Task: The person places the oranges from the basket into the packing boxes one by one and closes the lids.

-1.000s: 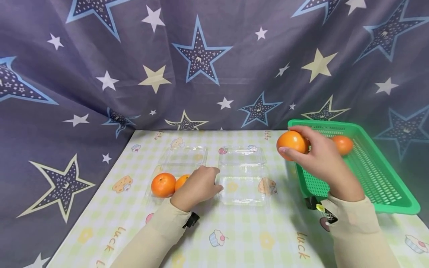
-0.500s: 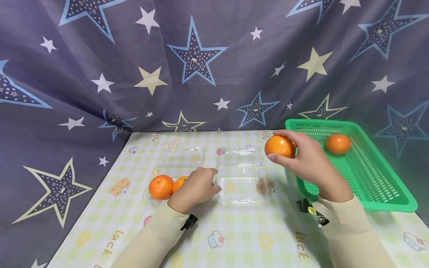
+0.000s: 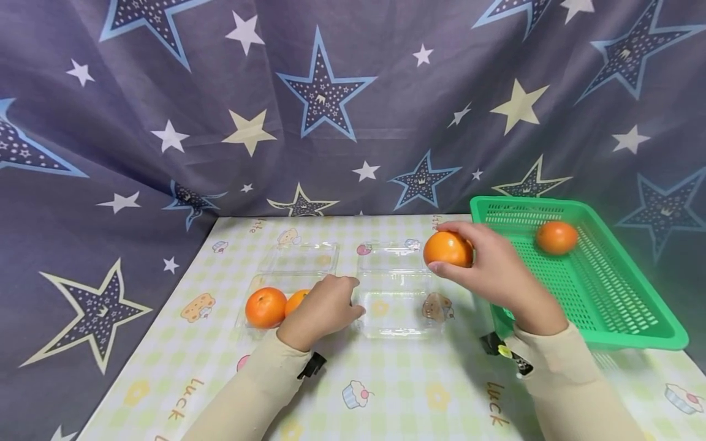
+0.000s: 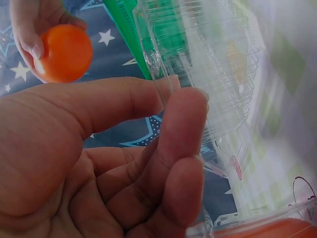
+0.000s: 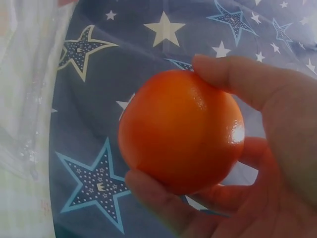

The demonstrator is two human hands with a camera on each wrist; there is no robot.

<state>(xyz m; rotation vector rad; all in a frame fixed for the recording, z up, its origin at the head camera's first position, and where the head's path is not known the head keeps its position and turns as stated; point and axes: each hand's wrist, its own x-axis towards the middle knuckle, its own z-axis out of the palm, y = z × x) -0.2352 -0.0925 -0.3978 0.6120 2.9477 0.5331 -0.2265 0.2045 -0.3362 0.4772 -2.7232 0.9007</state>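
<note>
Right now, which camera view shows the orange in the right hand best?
The right wrist view: the orange fills the frame, with the right hand curled round it. The head view shows it small above the empty clear container, giving its place. The left wrist view catches it only in a corner.

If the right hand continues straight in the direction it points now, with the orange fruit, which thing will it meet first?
The right hand points leftward with the round orange fruit. Going straight on, it would probably first meet the raised lid of the empty clear plastic clamshell box, though the height above it is hard to judge.
</note>
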